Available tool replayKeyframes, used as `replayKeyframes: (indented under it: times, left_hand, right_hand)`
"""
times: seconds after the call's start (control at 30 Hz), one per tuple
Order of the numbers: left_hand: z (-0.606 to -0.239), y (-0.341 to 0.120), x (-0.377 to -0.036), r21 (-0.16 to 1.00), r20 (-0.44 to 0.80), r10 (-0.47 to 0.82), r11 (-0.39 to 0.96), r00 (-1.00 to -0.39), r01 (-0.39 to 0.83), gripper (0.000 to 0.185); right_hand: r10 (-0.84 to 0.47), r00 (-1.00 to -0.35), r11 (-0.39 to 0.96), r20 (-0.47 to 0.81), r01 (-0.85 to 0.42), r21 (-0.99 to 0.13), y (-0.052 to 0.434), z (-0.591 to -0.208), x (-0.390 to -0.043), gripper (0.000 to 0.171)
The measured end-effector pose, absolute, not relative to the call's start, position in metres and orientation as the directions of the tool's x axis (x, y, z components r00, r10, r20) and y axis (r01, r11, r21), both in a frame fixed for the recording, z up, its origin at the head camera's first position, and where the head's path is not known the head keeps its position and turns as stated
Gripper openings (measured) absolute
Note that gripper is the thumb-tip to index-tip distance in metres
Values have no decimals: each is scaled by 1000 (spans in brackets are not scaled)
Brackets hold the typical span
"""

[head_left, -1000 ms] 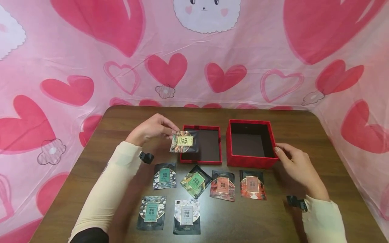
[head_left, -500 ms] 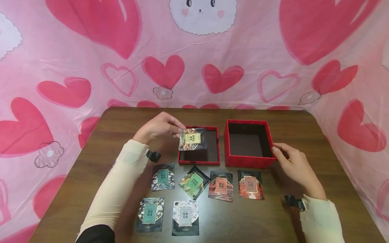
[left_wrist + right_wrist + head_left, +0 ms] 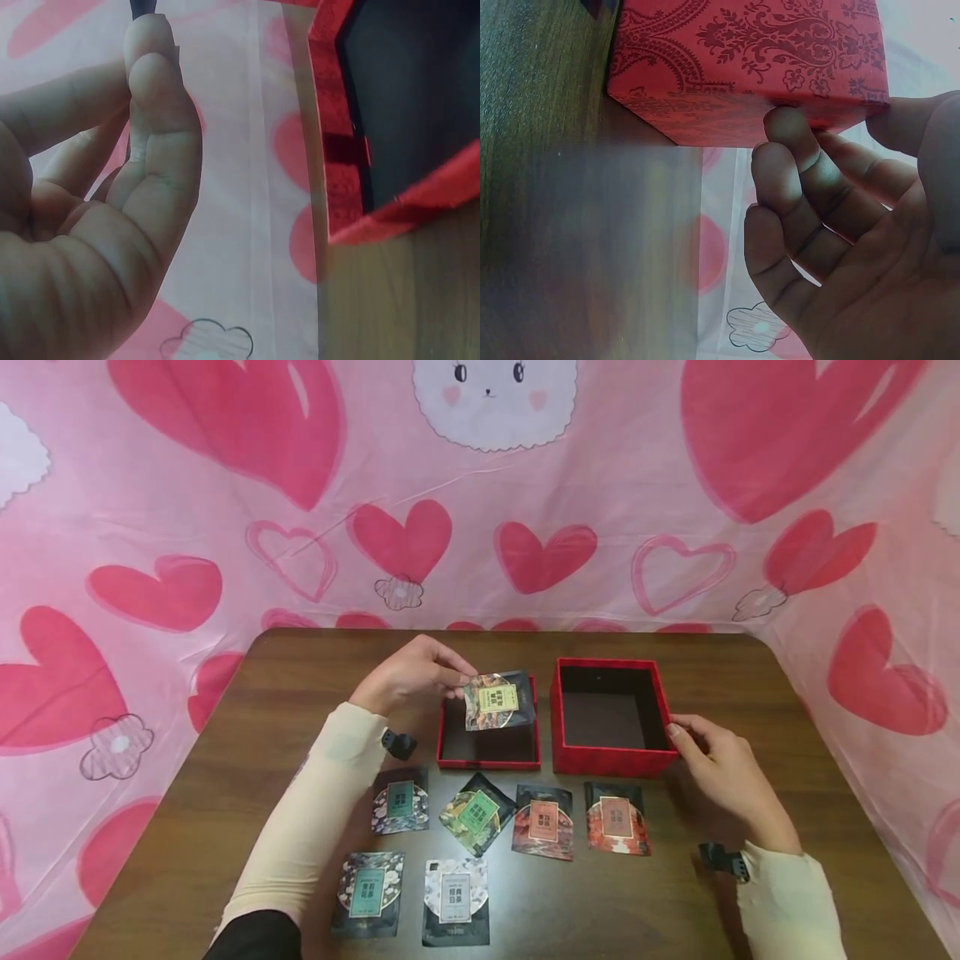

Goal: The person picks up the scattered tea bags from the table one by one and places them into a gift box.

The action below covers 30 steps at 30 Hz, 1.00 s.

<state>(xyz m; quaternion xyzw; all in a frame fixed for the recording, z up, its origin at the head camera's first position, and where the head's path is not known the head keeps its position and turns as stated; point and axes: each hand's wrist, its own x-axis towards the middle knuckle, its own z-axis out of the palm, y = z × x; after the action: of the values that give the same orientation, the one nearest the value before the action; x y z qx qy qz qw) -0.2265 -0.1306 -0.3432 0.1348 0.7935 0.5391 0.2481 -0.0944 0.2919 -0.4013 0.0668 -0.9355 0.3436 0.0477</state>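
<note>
My left hand (image 3: 420,675) pinches a dark tea sachet (image 3: 498,701) with a yellow label by its left edge, holding it above the shallow red box lid (image 3: 489,766). In the left wrist view the thumb and finger (image 3: 156,82) press together, and only a sliver of the sachet shows at the top. To the right of the lid stands a deep red box (image 3: 615,762), its dark inside facing up. My right hand (image 3: 731,770) holds that box at its front right corner, thumb at the rim. The right wrist view shows curled fingers (image 3: 780,176) against the patterned box side.
Several tea sachets lie on the wooden table (image 3: 585,902) in front of the lid and box: teal (image 3: 401,800), green (image 3: 477,814), two red-labelled ones (image 3: 543,822), another teal (image 3: 367,893) and a white one (image 3: 456,902). A pink heart-patterned cloth (image 3: 547,468) hangs behind the table.
My left hand has carried the yellow-labelled sachet rightward, from the lid's left edge to over its middle. My right hand has stayed at the box corner; the view has shifted slightly.
</note>
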Motion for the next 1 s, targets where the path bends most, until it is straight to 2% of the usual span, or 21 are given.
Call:
replayKeyframes:
  times: [0.13, 0.53, 1.0]
  left_hand:
    - [-343, -123, -227, 922, -239, 490, 385, -838, -38, 14]
    - [-344, -95, -233, 949, -261, 526, 294, -809, -115, 16]
    - [-348, -58, -234, 961, -244, 560, 249, -791, -121, 12]
  right_hand:
    - [-99, -988, 743, 117, -152, -651, 291, -401, -94, 40]
    - [-89, -985, 756, 150, -165, -633, 291, -402, -93, 37]
    - [-86, -986, 754, 145, -160, -637, 291, -402, -92, 39]
